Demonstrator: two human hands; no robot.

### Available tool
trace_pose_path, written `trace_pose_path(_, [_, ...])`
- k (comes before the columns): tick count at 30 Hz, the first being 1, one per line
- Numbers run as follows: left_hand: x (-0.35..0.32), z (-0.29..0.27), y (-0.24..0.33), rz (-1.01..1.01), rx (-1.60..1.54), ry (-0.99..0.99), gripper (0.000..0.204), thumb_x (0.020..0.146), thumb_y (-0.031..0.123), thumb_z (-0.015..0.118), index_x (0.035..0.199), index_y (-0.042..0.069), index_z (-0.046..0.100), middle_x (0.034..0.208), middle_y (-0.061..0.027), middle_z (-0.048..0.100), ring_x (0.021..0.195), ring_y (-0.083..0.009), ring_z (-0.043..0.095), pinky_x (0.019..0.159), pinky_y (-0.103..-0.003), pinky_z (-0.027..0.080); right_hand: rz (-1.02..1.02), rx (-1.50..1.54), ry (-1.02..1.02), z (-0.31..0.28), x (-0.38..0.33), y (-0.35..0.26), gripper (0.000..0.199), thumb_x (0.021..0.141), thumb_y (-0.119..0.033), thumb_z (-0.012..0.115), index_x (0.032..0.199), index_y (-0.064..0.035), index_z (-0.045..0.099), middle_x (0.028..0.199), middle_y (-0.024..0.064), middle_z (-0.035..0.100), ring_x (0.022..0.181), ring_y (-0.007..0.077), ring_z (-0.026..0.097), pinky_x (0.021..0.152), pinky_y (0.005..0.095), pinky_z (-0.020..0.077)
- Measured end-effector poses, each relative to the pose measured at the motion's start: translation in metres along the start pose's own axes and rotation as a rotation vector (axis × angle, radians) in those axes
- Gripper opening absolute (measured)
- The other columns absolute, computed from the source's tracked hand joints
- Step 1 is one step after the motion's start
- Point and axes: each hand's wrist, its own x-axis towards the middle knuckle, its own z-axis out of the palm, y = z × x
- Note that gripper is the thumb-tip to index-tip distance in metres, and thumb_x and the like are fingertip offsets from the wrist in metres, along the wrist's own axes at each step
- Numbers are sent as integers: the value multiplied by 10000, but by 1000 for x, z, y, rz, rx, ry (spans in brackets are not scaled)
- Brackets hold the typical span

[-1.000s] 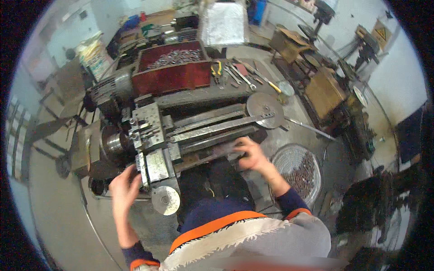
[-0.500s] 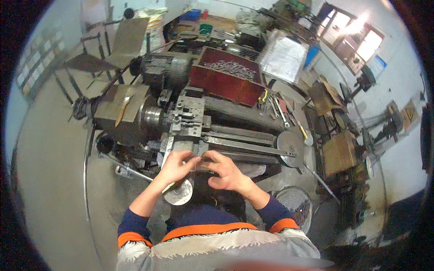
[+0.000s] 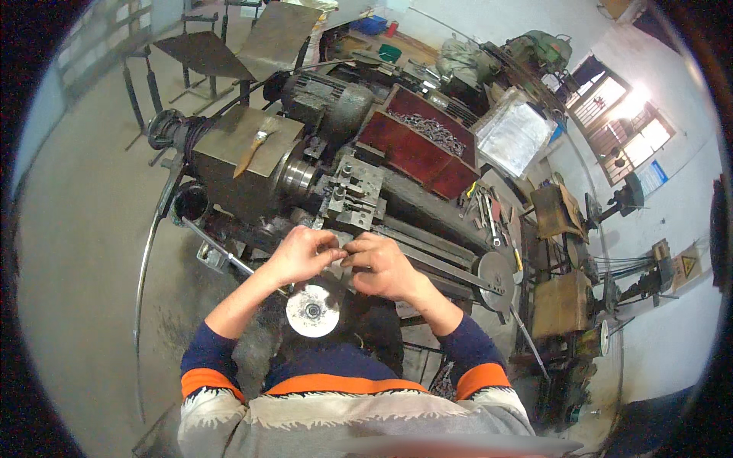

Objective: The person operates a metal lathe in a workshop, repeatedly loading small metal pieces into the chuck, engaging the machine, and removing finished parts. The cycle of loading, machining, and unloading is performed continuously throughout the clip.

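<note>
My left hand (image 3: pixel 304 258) and my right hand (image 3: pixel 383 267) meet in front of a small metal lathe, fingertips almost touching. Both are pinched closed around something too small to make out. Just beyond them is the lathe's tool block (image 3: pixel 359 183), with its bolts and slots. To its left sits the round, shiny spindle (image 3: pixel 299 175). A pale round handwheel (image 3: pixel 313 311) lies below my left hand, close to my body. Flat metal bars (image 3: pixel 435 263) run from beyond my right hand to a round grey disc (image 3: pixel 496 276).
A wooden-handled brush (image 3: pixel 249 156) rests on the headstock cover (image 3: pixel 217 149). Behind the lathe, a dark red tray (image 3: pixel 382 141) holds many small metal pieces (image 3: pixel 431 131). Wrenches (image 3: pixel 491 217) lie right of it. A long metal lever (image 3: pixel 221 248) sticks out at left. Other machines (image 3: pixel 561 305) stand at right.
My view has turned, so the lathe appears tilted and shifted to the right. The handwheel shows more fully. My hands stay together, fingers still pinched.
</note>
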Motion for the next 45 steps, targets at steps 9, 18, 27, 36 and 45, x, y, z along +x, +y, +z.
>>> trace_pose_path(9, [-54,-105,-24,-178,601,184,409,764,272,636,1097,58,535,746,-180,612,731,-356,598,626,-437,473,147,-457,-119,6,90,62,269,504,-196,631,745,-92,690,835,52,629,865,266,532,745,395,432])
trace_pose_path(18, [-248,-171,-43,-776,929,472,356,760,228,625,1038,16,559,674,-183,589,685,-358,583,615,-443,452,390,-516,-291,34,131,107,192,580,-237,627,697,-104,701,790,91,644,926,269,531,883,489,383])
trace_pose_path(27, [-280,-127,-81,-881,831,604,334,745,257,654,867,-24,521,651,-204,563,655,-385,568,593,-453,438,368,-551,-397,27,133,100,262,646,-290,582,741,-70,689,838,99,656,942,282,566,847,456,398])
trace_pose_path(36, [-274,-133,-81,-929,789,563,387,742,254,659,1022,10,553,724,-220,585,741,-397,578,652,-450,458,365,-577,-334,33,129,109,257,515,-246,624,747,-201,724,789,22,653,924,212,531,815,369,349])
trace_pose_path(45, [-281,-141,-97,-1089,871,489,388,759,222,637,1087,34,554,897,-222,598,878,-381,568,738,-458,460,353,-465,-381,32,138,104,283,521,-253,628,776,-179,725,808,61,655,916,239,548,797,388,382])
